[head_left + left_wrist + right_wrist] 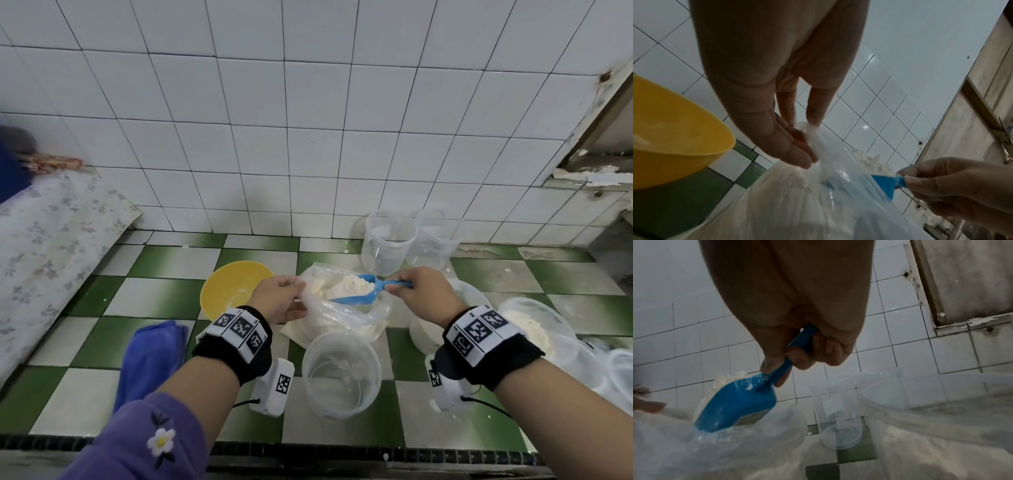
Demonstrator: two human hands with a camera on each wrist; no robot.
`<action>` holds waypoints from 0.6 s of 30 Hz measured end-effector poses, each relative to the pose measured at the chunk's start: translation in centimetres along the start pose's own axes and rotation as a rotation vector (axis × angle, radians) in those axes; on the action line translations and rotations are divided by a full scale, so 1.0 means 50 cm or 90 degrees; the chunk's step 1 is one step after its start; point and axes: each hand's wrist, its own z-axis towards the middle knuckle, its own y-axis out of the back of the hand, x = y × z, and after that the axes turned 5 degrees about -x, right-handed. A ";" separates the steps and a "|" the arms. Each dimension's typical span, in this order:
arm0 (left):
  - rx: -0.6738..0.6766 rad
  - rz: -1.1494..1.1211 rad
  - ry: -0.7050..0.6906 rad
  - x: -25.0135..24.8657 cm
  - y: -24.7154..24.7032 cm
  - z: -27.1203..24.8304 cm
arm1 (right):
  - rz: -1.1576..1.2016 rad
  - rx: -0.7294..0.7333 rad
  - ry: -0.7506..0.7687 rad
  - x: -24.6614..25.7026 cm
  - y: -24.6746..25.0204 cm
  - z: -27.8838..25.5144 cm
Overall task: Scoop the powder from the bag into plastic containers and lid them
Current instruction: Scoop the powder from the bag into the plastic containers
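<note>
Blue scoop (356, 291) gripped by right hand (423, 294), half-hidden in bag (342, 311); left hand (277, 298) pinches bag's rim.

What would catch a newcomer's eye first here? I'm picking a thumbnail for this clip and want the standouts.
The blue scoop, heaped with white powder, sits in the open mouth of the clear bag at centre; the right hand grips its handle and the left hand pinches the bag's edge. A yellow bowl stands left of the bag. A nearly empty clear container stands nearest the person on the green-and-white checked counter.
</note>
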 end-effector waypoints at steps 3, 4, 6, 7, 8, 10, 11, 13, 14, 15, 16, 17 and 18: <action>0.000 -0.007 0.008 -0.001 0.000 -0.001 | 0.037 -0.007 -0.003 0.001 0.017 -0.008; -0.002 -0.008 0.010 -0.003 -0.001 -0.002 | 0.051 -0.008 -0.001 0.001 0.023 -0.012; -0.007 -0.010 0.013 -0.005 -0.002 -0.003 | 0.068 -0.013 0.005 0.005 0.036 -0.023; -0.008 -0.011 0.014 -0.006 -0.002 -0.003 | 0.074 -0.017 0.011 0.008 0.043 -0.030; -0.009 -0.011 0.015 -0.006 -0.002 -0.004 | 0.079 -0.018 0.016 0.011 0.049 -0.038; -0.011 -0.010 0.018 -0.005 -0.002 -0.005 | 0.086 -0.007 0.024 0.014 0.062 -0.059; -0.014 -0.012 0.020 -0.005 -0.002 -0.004 | 0.092 -0.001 0.028 0.014 0.067 -0.069; -0.016 -0.015 0.023 -0.004 -0.002 -0.003 | 0.101 0.010 0.029 0.010 0.074 -0.090; -0.015 -0.015 0.024 -0.004 -0.002 -0.003 | 0.105 0.019 0.022 0.008 0.076 -0.101; -0.015 -0.017 0.025 -0.004 -0.002 -0.003 | 0.112 0.032 0.014 0.006 0.076 -0.112; -0.015 -0.019 0.026 -0.005 -0.002 -0.002 | 0.120 0.048 0.013 0.004 0.075 -0.123; -0.015 -0.020 0.026 -0.005 -0.002 -0.002 | 0.123 0.063 0.018 0.003 0.072 -0.132; -0.014 -0.020 0.026 -0.006 -0.003 -0.001 | 0.119 0.076 0.029 0.003 0.067 -0.140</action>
